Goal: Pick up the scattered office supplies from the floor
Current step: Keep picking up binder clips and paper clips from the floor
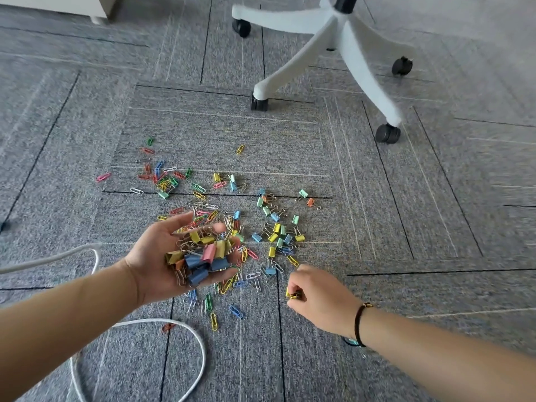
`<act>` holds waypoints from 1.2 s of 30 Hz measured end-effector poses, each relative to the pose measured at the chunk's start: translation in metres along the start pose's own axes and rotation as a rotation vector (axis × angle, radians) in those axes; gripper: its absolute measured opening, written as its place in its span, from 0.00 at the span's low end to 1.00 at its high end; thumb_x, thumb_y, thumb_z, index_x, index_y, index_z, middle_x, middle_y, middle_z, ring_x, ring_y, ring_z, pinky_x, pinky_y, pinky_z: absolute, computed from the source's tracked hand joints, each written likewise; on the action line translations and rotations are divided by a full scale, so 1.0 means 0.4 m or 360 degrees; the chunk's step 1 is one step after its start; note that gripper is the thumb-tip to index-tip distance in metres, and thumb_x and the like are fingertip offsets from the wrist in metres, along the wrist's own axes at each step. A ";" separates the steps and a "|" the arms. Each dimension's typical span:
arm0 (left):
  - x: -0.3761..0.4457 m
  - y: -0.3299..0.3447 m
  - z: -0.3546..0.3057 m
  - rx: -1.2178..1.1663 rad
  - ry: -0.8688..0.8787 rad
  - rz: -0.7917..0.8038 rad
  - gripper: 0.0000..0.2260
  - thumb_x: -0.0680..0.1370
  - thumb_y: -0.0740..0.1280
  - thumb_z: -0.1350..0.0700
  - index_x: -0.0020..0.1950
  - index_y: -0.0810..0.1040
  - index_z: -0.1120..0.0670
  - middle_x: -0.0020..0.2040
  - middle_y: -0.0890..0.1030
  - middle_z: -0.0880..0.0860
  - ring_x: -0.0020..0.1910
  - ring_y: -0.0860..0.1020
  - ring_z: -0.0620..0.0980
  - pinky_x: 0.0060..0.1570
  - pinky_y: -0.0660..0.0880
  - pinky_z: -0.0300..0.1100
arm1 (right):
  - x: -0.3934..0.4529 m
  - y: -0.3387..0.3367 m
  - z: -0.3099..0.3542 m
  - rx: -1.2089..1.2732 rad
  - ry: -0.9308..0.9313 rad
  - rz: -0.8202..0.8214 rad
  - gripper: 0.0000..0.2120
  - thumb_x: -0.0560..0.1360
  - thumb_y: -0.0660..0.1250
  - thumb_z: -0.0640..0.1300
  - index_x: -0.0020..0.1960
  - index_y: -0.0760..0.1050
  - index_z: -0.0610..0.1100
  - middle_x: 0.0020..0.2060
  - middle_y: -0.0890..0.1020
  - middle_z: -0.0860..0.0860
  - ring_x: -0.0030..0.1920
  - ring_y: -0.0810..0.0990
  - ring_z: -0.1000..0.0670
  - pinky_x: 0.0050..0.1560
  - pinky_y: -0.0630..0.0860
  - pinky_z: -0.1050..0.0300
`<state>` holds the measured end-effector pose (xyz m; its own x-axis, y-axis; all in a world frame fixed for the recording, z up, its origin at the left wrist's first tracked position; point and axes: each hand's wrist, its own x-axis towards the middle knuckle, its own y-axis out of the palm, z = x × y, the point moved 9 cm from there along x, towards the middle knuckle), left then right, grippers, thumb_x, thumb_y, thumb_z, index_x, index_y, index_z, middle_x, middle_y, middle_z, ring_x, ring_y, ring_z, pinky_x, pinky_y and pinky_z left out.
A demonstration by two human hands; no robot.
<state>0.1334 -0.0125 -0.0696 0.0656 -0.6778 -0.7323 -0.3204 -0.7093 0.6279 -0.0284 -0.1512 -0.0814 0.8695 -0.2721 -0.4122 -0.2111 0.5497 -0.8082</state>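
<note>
Many left: clips (275, 236) lie scattered over the carpet (377, 329) – binder clips mostly toward the chair base (333, 33), paper clips (162, 177) in a looser patch toward the far left.
Left hand (174, 256): you hold it palm up, fingers cupped open, carrying a heap (200, 256) of clips already gathered.
Right hand (316, 297): your fingertips pinch a yellow clip (291, 294) low over the carpet, just right of your cupped palm.
Key relation: the heap lies to the left of and slightly beyond the pinched clip – a short carry across, I judge.
Next nearest: stray clips between your two hands, nearer the right one.
Progress: early, judging by how much remains down.
Hazard: a white cord (191, 338) loops under your left forearm.
</note>
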 end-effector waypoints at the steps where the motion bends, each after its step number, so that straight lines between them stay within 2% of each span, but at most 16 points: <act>1: 0.002 0.003 0.005 0.0002 -0.0014 0.0004 0.21 0.81 0.59 0.43 0.60 0.79 0.58 0.65 0.80 0.66 0.61 0.80 0.66 0.59 0.77 0.66 | 0.002 0.002 0.000 -0.0006 -0.0001 0.0005 0.03 0.78 0.68 0.45 0.48 0.74 0.48 0.45 0.75 0.56 0.43 0.76 0.55 0.49 0.78 0.57; 4: 0.003 0.013 0.019 0.0006 -0.0060 0.0032 0.21 0.80 0.61 0.43 0.61 0.79 0.59 0.66 0.79 0.67 0.66 0.77 0.67 0.63 0.74 0.66 | 0.012 0.008 -0.007 0.0014 0.0034 0.0028 0.07 0.78 0.66 0.41 0.53 0.72 0.50 0.39 0.74 0.57 0.39 0.75 0.55 0.44 0.78 0.57; 7: 0.002 0.017 0.024 -0.0004 -0.0092 0.0065 0.22 0.79 0.62 0.43 0.64 0.77 0.59 0.67 0.78 0.67 0.68 0.75 0.67 0.67 0.71 0.66 | 0.027 0.016 -0.009 -0.0033 0.0085 0.0092 0.09 0.78 0.66 0.42 0.57 0.72 0.50 0.40 0.75 0.57 0.39 0.76 0.55 0.41 0.77 0.59; 12: -0.006 0.016 0.024 -0.0007 -0.0112 0.0112 0.23 0.79 0.63 0.44 0.66 0.77 0.59 0.68 0.77 0.68 0.63 0.78 0.68 0.67 0.70 0.66 | 0.033 0.022 0.000 -0.0151 0.0132 0.0142 0.05 0.76 0.64 0.41 0.50 0.72 0.49 0.42 0.77 0.54 0.40 0.78 0.52 0.38 0.74 0.59; 16: -0.011 0.018 0.021 0.0038 -0.0109 0.0141 0.20 0.80 0.62 0.44 0.61 0.79 0.59 0.67 0.77 0.67 0.61 0.79 0.68 0.66 0.71 0.64 | 0.032 0.013 0.012 -0.0220 0.0100 0.0182 0.06 0.77 0.62 0.40 0.51 0.70 0.50 0.41 0.76 0.53 0.35 0.72 0.55 0.33 0.69 0.62; 18: -0.012 0.019 0.021 0.0055 -0.0108 0.0151 0.20 0.81 0.61 0.44 0.60 0.80 0.59 0.67 0.78 0.67 0.60 0.79 0.67 0.65 0.71 0.63 | 0.032 0.013 0.020 -0.0273 0.0047 0.0211 0.06 0.77 0.61 0.39 0.50 0.69 0.49 0.42 0.76 0.52 0.35 0.71 0.55 0.35 0.68 0.61; 22: -0.013 0.022 0.017 0.0056 -0.0096 0.0172 0.20 0.81 0.61 0.44 0.60 0.79 0.59 0.67 0.78 0.67 0.59 0.79 0.67 0.61 0.73 0.63 | 0.034 0.013 0.029 -0.0315 0.0002 0.0236 0.07 0.76 0.61 0.38 0.49 0.69 0.49 0.42 0.75 0.53 0.39 0.74 0.52 0.38 0.71 0.59; 24: -0.014 0.019 0.014 0.0058 -0.0091 0.0179 0.20 0.80 0.62 0.45 0.57 0.81 0.60 0.67 0.78 0.67 0.59 0.79 0.67 0.61 0.74 0.63 | 0.029 0.012 0.036 -0.0299 0.0001 0.0251 0.07 0.75 0.61 0.38 0.48 0.69 0.49 0.41 0.76 0.53 0.38 0.73 0.52 0.36 0.68 0.60; 26: -0.016 0.020 0.013 0.0055 -0.0097 0.0191 0.21 0.80 0.62 0.45 0.55 0.83 0.61 0.66 0.78 0.68 0.60 0.79 0.67 0.60 0.75 0.63 | 0.025 0.000 0.043 -0.0183 0.0045 0.0246 0.07 0.75 0.63 0.38 0.47 0.69 0.50 0.38 0.76 0.53 0.35 0.72 0.53 0.32 0.67 0.62; 28: -0.019 0.023 0.014 0.0049 -0.0103 0.0204 0.21 0.79 0.62 0.44 0.53 0.84 0.61 0.65 0.78 0.67 0.60 0.79 0.67 0.59 0.76 0.62 | 0.031 -0.048 0.063 0.0098 0.0116 0.0182 0.08 0.75 0.68 0.39 0.44 0.72 0.50 0.36 0.78 0.52 0.32 0.75 0.53 0.31 0.74 0.59; 30: -0.020 0.030 0.015 0.0039 -0.0113 0.0204 0.22 0.80 0.61 0.43 0.53 0.84 0.60 0.63 0.79 0.67 0.59 0.80 0.66 0.57 0.77 0.61 | 0.049 -0.141 0.112 0.0366 0.0085 -0.0043 0.09 0.73 0.72 0.38 0.42 0.74 0.49 0.35 0.80 0.51 0.31 0.77 0.55 0.31 0.76 0.58; 33: -0.016 0.030 0.016 0.0041 -0.0118 0.0171 0.23 0.81 0.60 0.42 0.52 0.85 0.60 0.60 0.80 0.66 0.56 0.80 0.65 0.57 0.77 0.60 | 0.072 -0.297 0.239 0.0619 -0.0136 -0.0382 0.10 0.72 0.74 0.37 0.41 0.75 0.49 0.33 0.80 0.51 0.29 0.75 0.56 0.29 0.71 0.63; 36: -0.016 0.039 0.022 0.0120 -0.0122 0.0179 0.24 0.80 0.60 0.42 0.50 0.86 0.61 0.54 0.82 0.65 0.54 0.82 0.65 0.64 0.72 0.61 | 0.085 -0.352 0.376 0.0680 -0.0379 -0.0322 0.09 0.73 0.73 0.37 0.44 0.76 0.49 0.34 0.80 0.53 0.30 0.76 0.57 0.29 0.71 0.64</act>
<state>0.1198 -0.0175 -0.0572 -0.0462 -0.7334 -0.6782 -0.3922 -0.6111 0.6875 0.0981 -0.1192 0.0817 0.9619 -0.2464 -0.1182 0.1292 0.7912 -0.5977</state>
